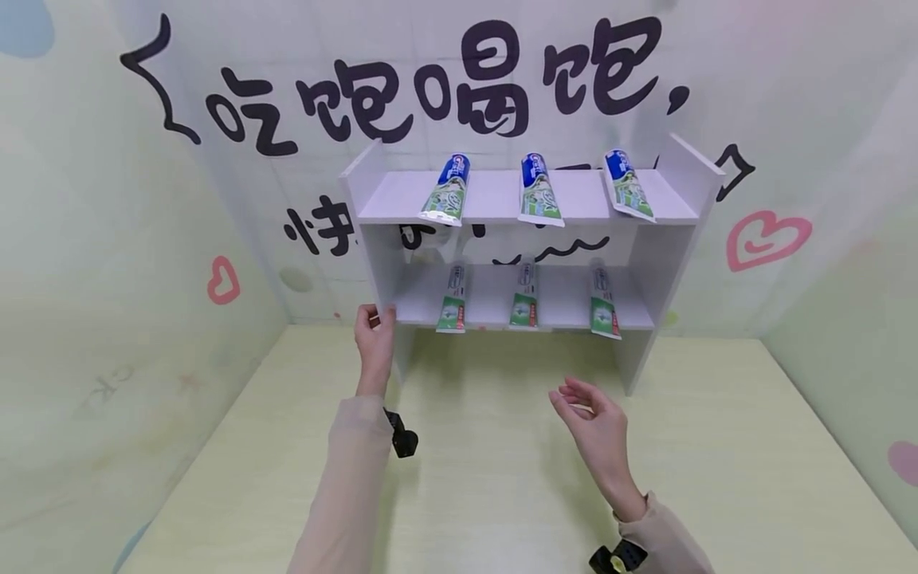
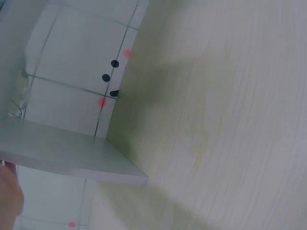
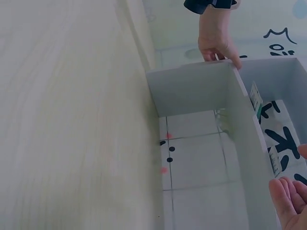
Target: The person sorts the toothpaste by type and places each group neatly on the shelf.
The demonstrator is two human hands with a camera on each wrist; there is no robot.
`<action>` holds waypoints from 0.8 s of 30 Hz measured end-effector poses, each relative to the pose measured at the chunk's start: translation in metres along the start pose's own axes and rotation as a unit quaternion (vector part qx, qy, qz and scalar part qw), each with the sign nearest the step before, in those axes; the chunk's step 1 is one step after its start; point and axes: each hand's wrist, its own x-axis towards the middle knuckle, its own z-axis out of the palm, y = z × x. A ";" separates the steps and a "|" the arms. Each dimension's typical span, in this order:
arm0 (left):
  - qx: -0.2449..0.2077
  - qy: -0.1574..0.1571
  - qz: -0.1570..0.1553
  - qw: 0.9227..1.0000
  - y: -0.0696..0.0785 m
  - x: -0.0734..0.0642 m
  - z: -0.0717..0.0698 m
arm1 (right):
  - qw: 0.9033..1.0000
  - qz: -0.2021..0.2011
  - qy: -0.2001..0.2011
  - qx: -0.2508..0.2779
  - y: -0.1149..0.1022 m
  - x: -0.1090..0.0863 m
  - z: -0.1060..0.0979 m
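Note:
A white two-tier shelf [image 1: 495,195] stands against the back wall. My left hand [image 1: 374,339] holds its left side panel at lower-board height, with the thumb at the front edge; in the left wrist view only part of the left hand [image 2: 8,199] shows. Apart from the shelf, in front of its lower right part, my right hand [image 1: 594,422] hovers with loosely bent fingers and nothing in it. On the upper board lie three blue-and-green toothpaste tubes, left [image 1: 448,191], middle [image 1: 539,191] and right [image 1: 628,187]. Three green-and-white toothpaste tubes, left [image 1: 453,303], middle [image 1: 525,296] and right [image 1: 604,303], lie on the lower board.
The shelf's side panels reach down to a pale wood-grain table [image 1: 473,478]. Walls with black lettering and coloured drawings enclose the table at the back [image 1: 430,40], left [image 1: 143,319] and right [image 1: 846,319]. A black wrist camera [image 1: 403,437] sits at the left sleeve.

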 end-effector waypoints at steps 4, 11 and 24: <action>-0.004 -0.003 0.000 1.000 0.001 0.000 0.001 | 1.000 0.001 0.002 -0.003 0.004 -0.004 0.000; -0.021 0.021 -0.009 1.000 0.005 -0.005 0.006 | 1.000 0.001 -0.008 -0.007 0.011 -0.005 0.003; -0.015 0.076 -0.053 0.996 0.014 -0.049 0.018 | 0.990 -0.031 -0.038 -0.129 0.022 0.006 0.006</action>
